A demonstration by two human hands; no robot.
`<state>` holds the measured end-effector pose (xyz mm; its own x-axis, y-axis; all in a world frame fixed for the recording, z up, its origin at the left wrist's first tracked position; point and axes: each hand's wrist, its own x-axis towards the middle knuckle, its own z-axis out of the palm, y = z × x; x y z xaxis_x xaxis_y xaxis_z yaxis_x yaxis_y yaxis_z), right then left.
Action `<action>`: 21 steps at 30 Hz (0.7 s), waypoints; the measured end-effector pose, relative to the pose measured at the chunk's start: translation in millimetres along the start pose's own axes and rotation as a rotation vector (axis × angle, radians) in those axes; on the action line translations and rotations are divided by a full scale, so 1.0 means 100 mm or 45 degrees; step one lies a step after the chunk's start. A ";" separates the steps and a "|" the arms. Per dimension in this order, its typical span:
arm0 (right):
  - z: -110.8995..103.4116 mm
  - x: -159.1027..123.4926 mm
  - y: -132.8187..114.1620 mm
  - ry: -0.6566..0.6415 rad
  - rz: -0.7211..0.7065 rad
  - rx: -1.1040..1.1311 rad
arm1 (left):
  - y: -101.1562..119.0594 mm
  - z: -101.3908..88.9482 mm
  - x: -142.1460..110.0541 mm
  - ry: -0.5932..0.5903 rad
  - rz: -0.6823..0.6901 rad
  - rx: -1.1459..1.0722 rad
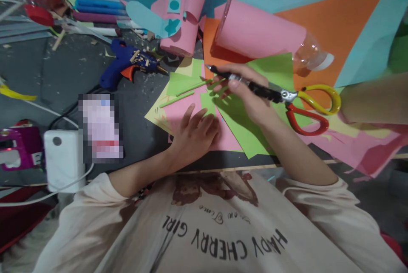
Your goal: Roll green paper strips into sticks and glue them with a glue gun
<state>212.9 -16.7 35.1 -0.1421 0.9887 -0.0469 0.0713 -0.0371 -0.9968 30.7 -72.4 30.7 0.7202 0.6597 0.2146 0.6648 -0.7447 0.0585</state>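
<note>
My right hand (247,88) grips a black pen (264,90) with a silver tip, pointing up and to the left. Below its fingers, one end of a thin green paper stick (193,88) lies close by; whether the fingers touch it I cannot tell. A second green stick (177,99) rests just beside it. My left hand (197,133) lies with fingers spread on pink paper (228,137), holding nothing. Under the right hand is a green sheet (251,133). Scissors (309,105) with yellow and red handles lie at the pen's rear end, their blades mostly hidden.
A blue glue gun (119,63) and a phone (100,126) with a pixelated screen lie left, near a white power bank (63,158). Beyond the hands are a pink-wrapped bottle (261,29), an orange sheet (344,22) and a star-decorated pink tube (180,41). Another person's arm (376,99) reaches in from the right.
</note>
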 end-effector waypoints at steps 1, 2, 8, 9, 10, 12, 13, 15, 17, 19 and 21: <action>0.02 0.00 0.03 -0.006 0.008 -0.022 | 0.01 0.00 0.00 0.013 -0.002 -0.004; 0.04 0.00 0.06 -0.005 0.015 -0.040 | 0.01 -0.01 0.01 0.024 -0.007 -0.006; 0.09 0.01 0.16 -0.167 0.070 0.003 | -0.01 -0.03 0.02 -0.042 -0.034 -0.022; 0.10 0.01 0.16 -0.163 0.074 -0.030 | -0.01 -0.03 0.02 -0.049 -0.035 -0.033; 0.10 0.01 0.16 -0.147 0.075 -0.068 | -0.01 -0.03 0.02 -0.049 -0.034 -0.041; 0.10 0.00 0.14 -0.113 0.081 -0.153 | -0.02 -0.04 0.02 -0.048 -0.025 -0.047; 0.10 -0.01 0.13 -0.103 0.082 -0.193 | -0.02 -0.04 0.03 -0.045 -0.020 -0.042; 0.10 -0.02 0.13 -0.125 0.079 -0.265 | -0.02 -0.04 0.04 -0.018 -0.014 -0.020; 0.10 -0.02 0.13 -0.168 0.060 -0.305 | -0.03 -0.04 0.04 0.025 -0.011 0.003; 0.09 -0.02 0.14 -0.207 0.029 -0.312 | -0.02 -0.04 0.04 0.037 -0.007 0.015; 0.08 -0.02 0.14 -0.230 0.004 -0.321 | -0.02 -0.04 0.04 0.017 -0.005 0.013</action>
<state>205.8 -20.2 20.8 -0.3131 0.9461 -0.0830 0.3113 0.0197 -0.9501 31.4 -69.2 35.5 0.7147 0.6614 0.2273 0.6699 -0.7408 0.0492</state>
